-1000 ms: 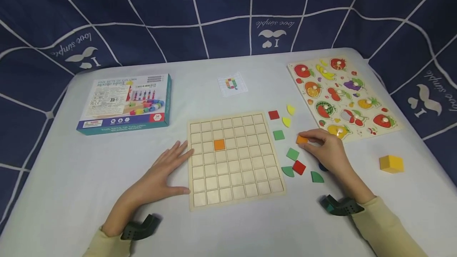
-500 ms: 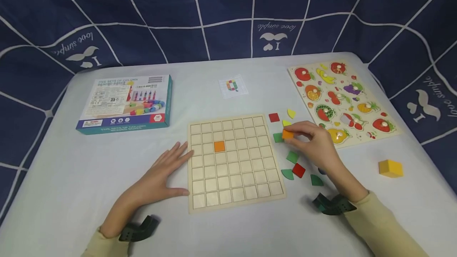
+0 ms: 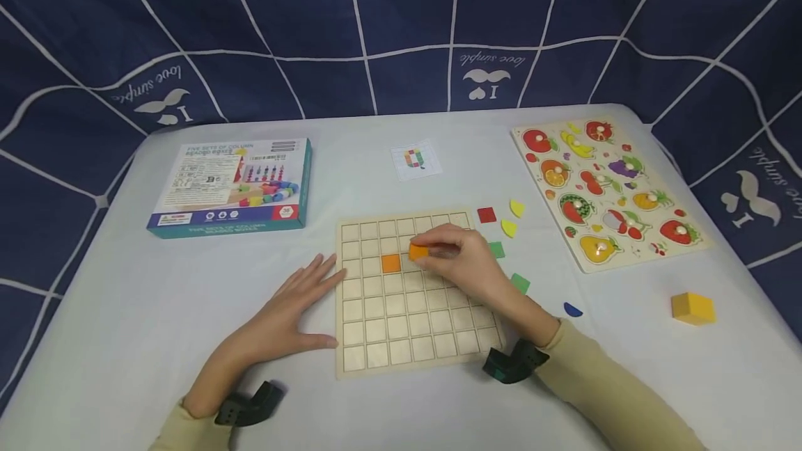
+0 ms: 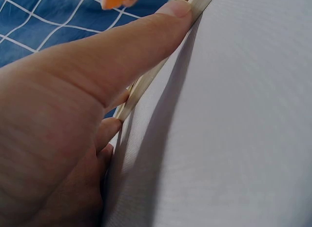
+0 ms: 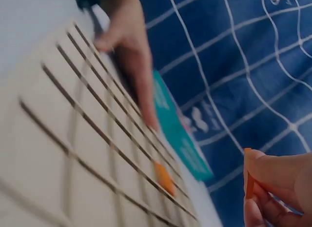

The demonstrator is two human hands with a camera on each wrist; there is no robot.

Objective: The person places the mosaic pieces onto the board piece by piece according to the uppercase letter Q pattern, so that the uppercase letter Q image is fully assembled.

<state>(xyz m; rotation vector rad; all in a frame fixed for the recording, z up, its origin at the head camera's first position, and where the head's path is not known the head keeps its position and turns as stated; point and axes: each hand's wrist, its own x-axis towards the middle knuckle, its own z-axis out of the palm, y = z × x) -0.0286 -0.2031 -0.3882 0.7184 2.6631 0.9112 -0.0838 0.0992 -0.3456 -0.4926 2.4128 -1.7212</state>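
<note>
My right hand (image 3: 466, 263) pinches an orange square tile (image 3: 418, 252) between thumb and fingers, over the wooden grid board (image 3: 376, 331). In the right wrist view the held tile (image 5: 249, 173) shows edge-on, apart from the board. Another orange tile (image 3: 391, 264) lies in a cell of the board, just left of the held one. At the board's left edge rests my left hand (image 3: 282, 315), fingers spread and straight. The left wrist view shows its thumb (image 4: 122, 51) against the board's side.
Right of the board lie a red square (image 3: 486, 215), yellow quarter pieces (image 3: 509, 228), green squares (image 3: 520, 283) and a blue piece (image 3: 573, 310). A fruit puzzle (image 3: 608, 193), yellow block (image 3: 693, 308), pattern card (image 3: 416, 160) and boxed toy set (image 3: 232, 186) stand around.
My right hand has carried the orange tile leftward from the loose pieces to over the board. My left hand has stayed at the board's edge. The head view has shifted slightly.
</note>
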